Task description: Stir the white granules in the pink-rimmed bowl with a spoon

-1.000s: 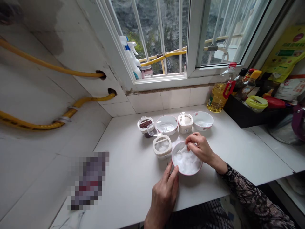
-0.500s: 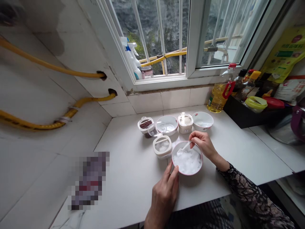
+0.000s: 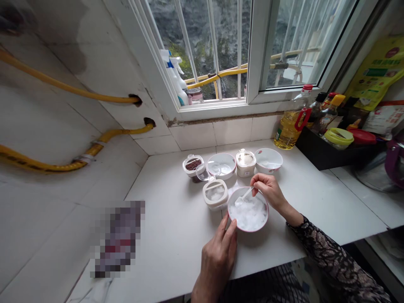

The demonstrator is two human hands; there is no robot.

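Observation:
A white bowl [image 3: 248, 226] with a pink rim holds white, salt-like grains [image 3: 248, 212]. My left hand [image 3: 218, 252] grips its near left side, thumb and fingers against the rim. Above the bowl's far edge, my right hand [image 3: 268, 189] pinches the handle of a small white spoon [image 3: 247, 193], whose scoop rests at the grains. Just left of the bowl stands a seasoning jar [image 3: 215, 194] with its clear lid raised and similar white contents. Behind are a jar of dark red-brown bits [image 3: 193, 166], a jar of pale powder [image 3: 245, 162], and two more white bowls [image 3: 221, 160] [image 3: 269, 155].
An oil bottle [image 3: 288, 126] stands at the back right by a black box [image 3: 318, 149] of sauce bottles and lidded jars. A purple-handled pot [image 3: 375, 168] sits at the far right. The tiled wall with yellow pipes [image 3: 120, 134] bounds the left; a blurred object [image 3: 118, 240] lies there.

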